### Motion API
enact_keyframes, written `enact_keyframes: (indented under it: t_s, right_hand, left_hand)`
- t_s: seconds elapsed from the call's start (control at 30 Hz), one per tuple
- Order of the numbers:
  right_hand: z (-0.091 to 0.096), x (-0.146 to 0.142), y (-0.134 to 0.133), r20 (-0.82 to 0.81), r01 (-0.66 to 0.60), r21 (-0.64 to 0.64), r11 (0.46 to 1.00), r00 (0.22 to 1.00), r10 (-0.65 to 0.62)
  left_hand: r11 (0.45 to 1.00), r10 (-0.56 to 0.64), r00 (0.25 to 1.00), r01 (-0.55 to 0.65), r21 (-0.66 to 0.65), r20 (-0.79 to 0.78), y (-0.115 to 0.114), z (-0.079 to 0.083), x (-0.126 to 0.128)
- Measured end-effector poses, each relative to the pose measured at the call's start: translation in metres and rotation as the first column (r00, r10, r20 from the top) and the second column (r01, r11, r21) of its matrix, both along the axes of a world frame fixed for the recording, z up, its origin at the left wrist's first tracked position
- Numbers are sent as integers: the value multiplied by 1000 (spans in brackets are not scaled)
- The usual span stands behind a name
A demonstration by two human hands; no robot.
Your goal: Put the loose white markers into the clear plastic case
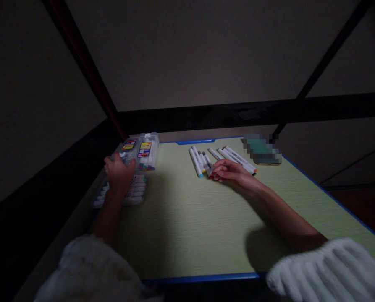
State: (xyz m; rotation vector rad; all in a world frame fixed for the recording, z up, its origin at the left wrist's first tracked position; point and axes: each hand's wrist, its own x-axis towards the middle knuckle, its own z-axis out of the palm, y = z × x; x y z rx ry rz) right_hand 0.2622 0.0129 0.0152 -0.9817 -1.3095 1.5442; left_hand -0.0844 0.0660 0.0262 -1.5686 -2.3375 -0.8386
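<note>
My left hand (120, 173) is at the left edge of the table, thumb and fingers closed round the upper part of a clear plastic marker case (134, 195). White markers lie in rows inside that case, partly hidden by my wrist. At the middle right, my right hand (233, 174) has its fingertips pinched at the red end of a white marker (208, 162). Other loose white markers (196, 162) with coloured ends lie just left of it. Beyond my right fingers is another group of markers (237, 158), one with an orange end.
Behind my left hand stand two more clear cases, one with white markers (148, 153) and a yellow label, the other a darker case (129, 144). A blurred greenish box-like object (262, 149) lies at the far right. Blue edging (203, 277) borders the pale green table (187, 226).
</note>
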Motion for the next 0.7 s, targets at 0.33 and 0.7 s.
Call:
enact_keyframes:
  t_s: [0.33, 0.7]
  right_hand:
    - [1, -1, -1, 10, -10, -4, 1000, 1000, 10]
    - [2, -1, 0, 4, -21, -2, 1000, 1000, 21]
  left_hand:
    - [981, -123, 988, 135, 142, -91, -3, 1, 1]
    - [894, -219, 951, 285, 346, -217, -11, 10, 13]
